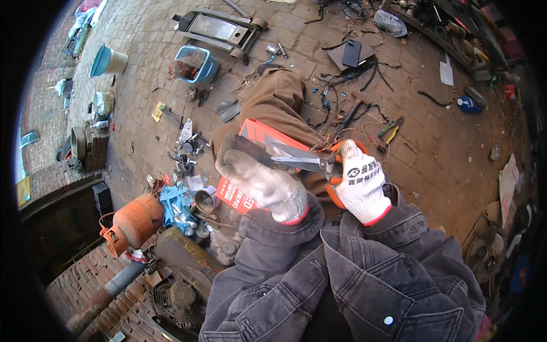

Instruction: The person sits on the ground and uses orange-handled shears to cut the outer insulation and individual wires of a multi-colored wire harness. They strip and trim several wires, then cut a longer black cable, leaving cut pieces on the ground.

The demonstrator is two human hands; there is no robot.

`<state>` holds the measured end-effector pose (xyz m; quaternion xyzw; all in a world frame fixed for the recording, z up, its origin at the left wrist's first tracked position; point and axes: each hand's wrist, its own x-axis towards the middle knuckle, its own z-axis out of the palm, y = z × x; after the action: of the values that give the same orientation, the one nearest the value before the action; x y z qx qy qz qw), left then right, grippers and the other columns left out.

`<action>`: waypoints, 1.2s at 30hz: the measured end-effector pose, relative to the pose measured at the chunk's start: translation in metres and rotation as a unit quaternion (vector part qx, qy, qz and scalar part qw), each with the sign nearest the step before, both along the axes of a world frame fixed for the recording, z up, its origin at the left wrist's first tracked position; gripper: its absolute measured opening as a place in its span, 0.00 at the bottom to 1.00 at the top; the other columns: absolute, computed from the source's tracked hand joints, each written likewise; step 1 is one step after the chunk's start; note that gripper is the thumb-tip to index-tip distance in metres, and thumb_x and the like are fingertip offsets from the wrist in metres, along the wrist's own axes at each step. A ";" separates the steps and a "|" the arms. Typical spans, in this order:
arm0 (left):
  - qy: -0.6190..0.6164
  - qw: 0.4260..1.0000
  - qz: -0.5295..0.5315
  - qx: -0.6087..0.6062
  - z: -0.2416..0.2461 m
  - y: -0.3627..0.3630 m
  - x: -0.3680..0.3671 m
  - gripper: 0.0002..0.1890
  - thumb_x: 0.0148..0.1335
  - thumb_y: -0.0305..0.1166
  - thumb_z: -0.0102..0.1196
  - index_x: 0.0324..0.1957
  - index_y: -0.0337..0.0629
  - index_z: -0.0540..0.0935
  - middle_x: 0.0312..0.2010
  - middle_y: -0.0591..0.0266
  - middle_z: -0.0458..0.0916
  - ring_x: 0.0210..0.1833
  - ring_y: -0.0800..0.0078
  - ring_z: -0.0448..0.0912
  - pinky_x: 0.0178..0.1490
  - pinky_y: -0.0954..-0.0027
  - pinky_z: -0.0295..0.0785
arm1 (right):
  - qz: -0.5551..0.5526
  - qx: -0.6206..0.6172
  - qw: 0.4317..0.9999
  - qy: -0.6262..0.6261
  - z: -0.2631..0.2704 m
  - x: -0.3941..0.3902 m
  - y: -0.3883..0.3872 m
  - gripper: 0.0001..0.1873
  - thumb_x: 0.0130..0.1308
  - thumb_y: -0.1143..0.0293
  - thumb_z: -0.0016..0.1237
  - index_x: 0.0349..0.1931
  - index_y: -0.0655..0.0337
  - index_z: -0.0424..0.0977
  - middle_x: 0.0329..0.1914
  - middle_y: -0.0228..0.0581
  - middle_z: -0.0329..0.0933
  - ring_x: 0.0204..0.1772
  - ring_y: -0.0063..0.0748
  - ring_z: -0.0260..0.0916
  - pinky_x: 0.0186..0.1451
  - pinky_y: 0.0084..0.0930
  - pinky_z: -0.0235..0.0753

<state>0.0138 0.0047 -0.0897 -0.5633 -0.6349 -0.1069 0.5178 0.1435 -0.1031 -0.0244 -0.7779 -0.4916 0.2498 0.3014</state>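
My right hand [361,181], in a white knit work glove with print on its back, grips orange-handled scissors [305,161]. Their metal blades are somewhat apart and point left toward my other hand. In a soiled white glove, my left hand [265,181] holds a dark, flat strip [253,149] near the blade tips. Whether the blades touch the strip I cannot tell. Under the left hand, a red printed cardboard box [236,194] rests on my lap, partly covered by the glove. My brown-trousered leg [273,94] extends beyond it.
On the brick floor lie a hammer [352,109], pliers [392,130], black wiring [331,94] and a phone [351,53]. A floor jack [218,30] and blue basket [207,68] stand ahead. At left are an orange gas cylinder [139,220] and a cup [206,199].
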 end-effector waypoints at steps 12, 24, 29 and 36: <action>-0.656 0.632 -0.378 -0.165 0.030 0.006 0.004 0.15 0.76 0.43 0.44 0.55 0.48 0.74 0.26 0.68 0.74 0.15 0.82 0.65 0.16 0.79 0.56 | 0.169 0.064 0.977 -0.113 0.054 0.057 0.004 0.34 0.45 0.70 0.69 0.53 0.71 0.70 0.39 0.46 0.79 0.39 0.47 0.79 0.40 0.33 0.78; -0.857 0.302 -0.306 -0.285 0.076 0.003 0.015 0.14 0.76 0.43 0.46 0.52 0.46 0.76 0.27 0.68 0.77 0.16 0.84 0.67 0.15 0.80 0.57 | 0.290 -0.027 0.937 -0.191 0.083 0.102 0.034 0.26 0.54 0.58 0.63 0.49 0.64 0.74 0.33 0.47 0.78 0.38 0.49 0.78 0.41 0.39 0.76; -0.843 0.268 -0.336 -0.324 0.078 0.005 0.012 0.13 0.76 0.40 0.46 0.51 0.45 0.78 0.31 0.69 0.78 0.21 0.84 0.71 0.19 0.80 0.62 | 0.309 -0.065 0.922 -0.225 0.086 0.109 0.050 0.26 0.53 0.60 0.64 0.49 0.64 0.74 0.33 0.45 0.79 0.38 0.48 0.79 0.41 0.38 0.76; -0.837 0.295 -0.343 -0.307 0.073 0.010 0.013 0.14 0.77 0.38 0.45 0.52 0.40 0.78 0.28 0.70 0.74 0.25 0.83 0.69 0.26 0.79 0.65 | 0.313 -0.071 0.925 -0.202 0.075 0.104 0.057 0.23 0.53 0.59 0.65 0.45 0.62 0.74 0.34 0.43 0.80 0.39 0.47 0.79 0.42 0.38 0.76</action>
<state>0.0265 0.0149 -0.0169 -0.4538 -0.4603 -0.4858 -0.5884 0.2475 -0.0462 0.0504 -0.6377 -0.7417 0.2031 0.0457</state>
